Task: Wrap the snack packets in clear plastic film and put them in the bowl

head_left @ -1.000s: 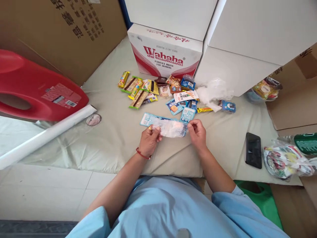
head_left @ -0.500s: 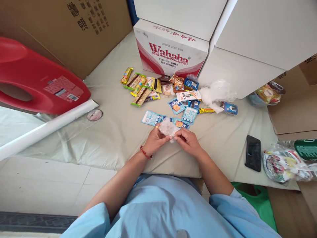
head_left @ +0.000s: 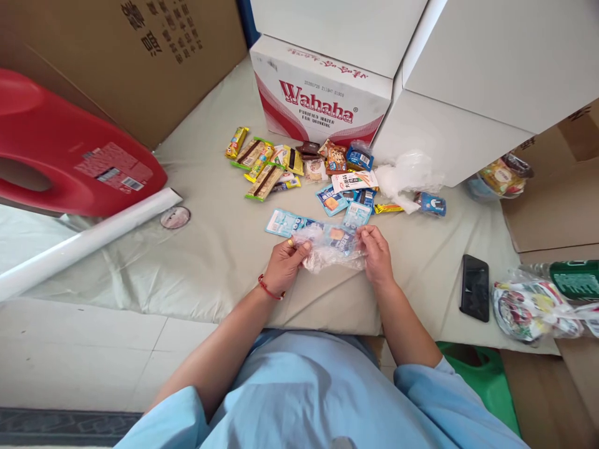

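A thin clear plastic bag (head_left: 327,255) stretches between my two hands, low over the padded surface. My left hand (head_left: 286,260) pinches its left side between thumb and fingers. At the right side, my right hand (head_left: 375,251) is closed on the bag's edge. Blue snack packets show through and behind the film, among them a pale blue packet (head_left: 282,222) and another (head_left: 357,215) just past my right fingers. Beyond them lies a heap of wrapped snacks, with a yellow-green bar (head_left: 264,181), a white packet (head_left: 354,181) and a brown packet (head_left: 336,156).
A Wahaha carton (head_left: 318,93) stands behind the snacks. Crumpled white plastic bags (head_left: 407,178) lie to their right. A phone (head_left: 474,287) rests at the right. On the left are a red jug (head_left: 79,149), a white tube (head_left: 93,240) and a round disc (head_left: 175,217).
The plastic bag was bunched up between my fingers and is now spread out wider. My right hand has moved right and slightly up, away from my left.
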{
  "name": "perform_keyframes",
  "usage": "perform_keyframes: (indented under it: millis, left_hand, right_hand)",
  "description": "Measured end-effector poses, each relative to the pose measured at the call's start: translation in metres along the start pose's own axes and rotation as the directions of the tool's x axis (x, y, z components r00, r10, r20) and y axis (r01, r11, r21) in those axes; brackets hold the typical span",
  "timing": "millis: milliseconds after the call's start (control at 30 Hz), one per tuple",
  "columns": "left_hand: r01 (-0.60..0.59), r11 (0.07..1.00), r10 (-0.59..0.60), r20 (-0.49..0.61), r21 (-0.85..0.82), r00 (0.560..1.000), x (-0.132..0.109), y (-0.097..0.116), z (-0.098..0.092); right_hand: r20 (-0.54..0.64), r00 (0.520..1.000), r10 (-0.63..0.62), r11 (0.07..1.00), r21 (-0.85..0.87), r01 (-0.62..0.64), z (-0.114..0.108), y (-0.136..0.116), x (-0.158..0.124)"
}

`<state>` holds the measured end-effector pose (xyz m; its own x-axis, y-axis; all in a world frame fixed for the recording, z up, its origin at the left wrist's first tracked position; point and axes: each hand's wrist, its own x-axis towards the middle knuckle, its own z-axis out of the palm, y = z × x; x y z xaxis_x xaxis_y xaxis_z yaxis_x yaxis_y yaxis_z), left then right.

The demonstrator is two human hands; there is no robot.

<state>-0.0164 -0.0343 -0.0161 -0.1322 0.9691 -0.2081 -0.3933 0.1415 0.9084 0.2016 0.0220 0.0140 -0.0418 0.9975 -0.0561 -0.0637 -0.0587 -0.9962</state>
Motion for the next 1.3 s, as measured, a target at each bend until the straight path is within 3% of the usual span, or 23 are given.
perform_keyframes:
  millis: [100,233,300,400,433,533,633,767,833,967,1067,1200,1300]
  left_hand:
    - [-0.005,1.0,0.005,0.025,0.013,1.0,-0.001,-0.001,-0.001]
    - [-0.015,0.999,0.012,0.075,0.031,0.997,0.001,-0.001,-0.001]
    - [-0.088,0.996,0.088,0.002,0.031,0.996,0.001,0.001,0.0]
    - [-0.209,0.974,0.221,-0.166,0.088,0.961,-0.003,0.004,0.005]
    - [-0.219,0.97,0.235,-0.168,0.106,0.958,-0.007,0.005,0.007]
    - [-0.187,0.976,0.186,0.023,0.107,0.982,-0.02,0.009,0.018]
    - [-0.16,0.982,0.14,0.183,0.097,0.973,-0.026,0.014,0.034]
    - [-0.11,0.988,0.096,0.13,0.108,0.987,-0.02,0.017,0.051]
    - [-0.045,0.994,0.036,0.092,0.096,0.995,-0.016,0.017,0.05]
    - [0.089,0.996,-0.089,0.009,-0.03,0.996,-0.014,0.018,0.035]
    - [0.149,0.985,-0.151,-0.015,-0.082,0.988,-0.014,0.023,0.022]
    - [0.141,0.988,-0.146,-0.068,-0.07,0.987,-0.014,0.03,0.012]
    - [0.143,0.988,-0.146,-0.063,-0.054,0.987,-0.014,0.031,0.008]
  right_hand:
    - [0.094,0.99,-0.109,0.991,-0.071,0.116,-0.001,0.001,-0.002]
    - [0.241,0.97,-0.016,0.995,-0.093,0.04,0.005,0.004,-0.006]
    - [0.258,0.966,0.019,0.999,-0.046,-0.007,0.009,0.004,-0.009]
    - [0.284,0.958,0.048,0.995,0.067,-0.07,0.014,0.004,-0.012]
    - [0.302,0.952,0.055,0.993,0.085,-0.084,0.014,0.003,-0.013]
    - [0.357,0.933,0.033,0.997,0.048,-0.053,0.013,0.003,-0.016]
    - [0.467,0.884,-0.001,1.0,0.008,-0.003,0.011,0.002,-0.02]
    - [0.608,0.793,-0.032,0.999,0.043,0.008,0.013,-0.003,-0.024]
    - [0.58,0.815,-0.012,1.0,0.024,-0.002,0.016,-0.003,-0.024]
    - [0.401,0.915,0.038,0.998,0.022,-0.051,0.02,-0.001,-0.018]
    - [0.287,0.958,0.026,0.994,0.092,-0.055,0.019,-0.003,-0.015]
    - [0.189,0.969,0.157,0.956,0.218,-0.198,0.015,-0.01,-0.013]
    - [0.187,0.957,0.224,0.92,0.284,-0.271,0.012,-0.014,-0.011]
